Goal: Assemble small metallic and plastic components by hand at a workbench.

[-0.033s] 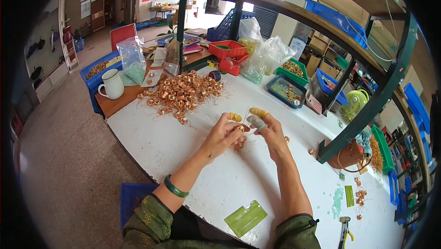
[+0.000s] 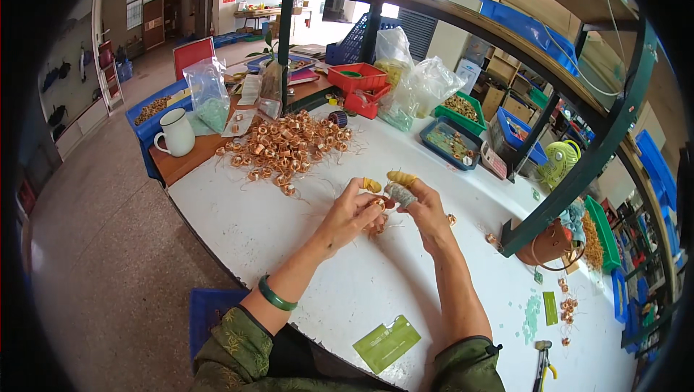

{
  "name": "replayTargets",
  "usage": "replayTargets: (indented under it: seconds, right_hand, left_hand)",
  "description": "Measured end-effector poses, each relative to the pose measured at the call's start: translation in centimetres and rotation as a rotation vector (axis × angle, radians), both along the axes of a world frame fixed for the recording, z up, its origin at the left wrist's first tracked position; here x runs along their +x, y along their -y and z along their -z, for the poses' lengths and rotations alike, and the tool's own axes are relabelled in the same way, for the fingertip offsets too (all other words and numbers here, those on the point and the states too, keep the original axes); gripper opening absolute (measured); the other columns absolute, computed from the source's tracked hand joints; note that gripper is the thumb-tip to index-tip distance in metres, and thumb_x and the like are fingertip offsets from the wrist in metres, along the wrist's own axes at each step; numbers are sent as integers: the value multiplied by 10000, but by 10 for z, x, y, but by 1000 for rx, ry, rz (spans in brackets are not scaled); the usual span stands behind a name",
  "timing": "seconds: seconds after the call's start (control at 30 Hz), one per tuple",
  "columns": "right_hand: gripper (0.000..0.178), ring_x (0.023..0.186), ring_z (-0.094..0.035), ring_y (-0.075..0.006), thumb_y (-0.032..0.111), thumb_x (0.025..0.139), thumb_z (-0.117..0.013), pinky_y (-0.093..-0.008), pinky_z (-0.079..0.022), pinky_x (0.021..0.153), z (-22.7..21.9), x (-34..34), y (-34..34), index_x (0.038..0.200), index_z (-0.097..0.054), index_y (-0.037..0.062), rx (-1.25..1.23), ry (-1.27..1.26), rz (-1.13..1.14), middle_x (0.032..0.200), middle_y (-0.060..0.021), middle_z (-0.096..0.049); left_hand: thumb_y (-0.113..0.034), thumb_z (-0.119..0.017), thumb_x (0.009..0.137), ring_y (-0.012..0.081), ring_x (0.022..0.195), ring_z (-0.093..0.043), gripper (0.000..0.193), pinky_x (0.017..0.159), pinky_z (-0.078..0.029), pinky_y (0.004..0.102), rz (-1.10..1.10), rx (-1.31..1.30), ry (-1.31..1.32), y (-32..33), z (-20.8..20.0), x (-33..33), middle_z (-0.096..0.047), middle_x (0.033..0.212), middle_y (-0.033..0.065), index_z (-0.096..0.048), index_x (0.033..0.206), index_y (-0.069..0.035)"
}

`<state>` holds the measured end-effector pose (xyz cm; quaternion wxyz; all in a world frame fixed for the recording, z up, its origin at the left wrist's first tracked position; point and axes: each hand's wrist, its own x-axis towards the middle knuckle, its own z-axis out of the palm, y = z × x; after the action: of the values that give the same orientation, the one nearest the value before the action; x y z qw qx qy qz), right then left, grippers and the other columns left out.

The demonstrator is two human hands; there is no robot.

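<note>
Left hand (image 2: 347, 220) has a copper coil (image 2: 379, 205) pinched in its fingers. Right hand (image 2: 428, 212) is at the coil's three o'clock, can't tell if it's gripping. Coil pile (image 2: 289, 145) sits at ten o'clock, same tabletop (image 2: 332, 301).

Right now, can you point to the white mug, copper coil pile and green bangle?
White mug (image 2: 178, 134): head view, its side.
Copper coil pile (image 2: 292, 143): head view, its middle.
Green bangle (image 2: 272, 297): head view, its band.

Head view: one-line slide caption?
Left hand holding a small copper-coloured coil, right hand close by, over a white table with a heap of coils beyond.
</note>
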<state>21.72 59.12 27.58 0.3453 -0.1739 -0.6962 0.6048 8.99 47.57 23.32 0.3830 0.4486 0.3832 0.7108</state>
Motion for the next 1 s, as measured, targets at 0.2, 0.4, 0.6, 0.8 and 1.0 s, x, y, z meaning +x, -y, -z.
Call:
replayTargets:
  seconds: [0.2,0.4,0.6,0.8,1.0]
  right_hand:
    - [317,803,-553,-123,-35,843,-477,-246,-454,728,11,-7,7,1108,-638,31,43,-98,-86,951,-53,-651]
    - [334,847,-560,-135,-87,815,-506,-278,-463,770,18,-4,-4,1102,-643,15,25,-67,-117,967,-61,-652]
    - [290,852,-568,-171,-85,785,-542,-310,-470,775,4,4,-10,1022,-670,25,143,90,91,1005,-69,-641]
    - [245,836,-578,-229,-15,797,-567,-302,-454,770,56,2,-30,979,-698,86,939,486,280,1066,-79,-604]
    - [235,799,-589,-262,12,800,-586,-281,-438,749,62,6,-41,955,-712,137,1155,527,317,1144,-87,-564]
  left_hand:
    - [-74,-548,909,124,692,-553,292,616,-457,222,48,-66,88,2,3,-2,-634,874,113,-382,1147,-42]
    - [-57,-548,904,142,715,-549,341,673,-485,256,68,-166,27,0,5,-4,-629,982,129,-391,1206,-48]
    - [-85,-593,885,95,676,-537,268,601,-450,207,-82,-146,217,5,-1,-3,-619,844,54,-473,1122,-49]
    - [-103,-609,881,54,651,-483,134,565,-418,181,-239,-171,246,0,5,-9,-587,806,3,-576,1004,-61]
    - [-123,-610,885,30,630,-428,80,519,-375,165,-368,-178,125,-2,2,-6,-552,776,-26,-620,931,-59]
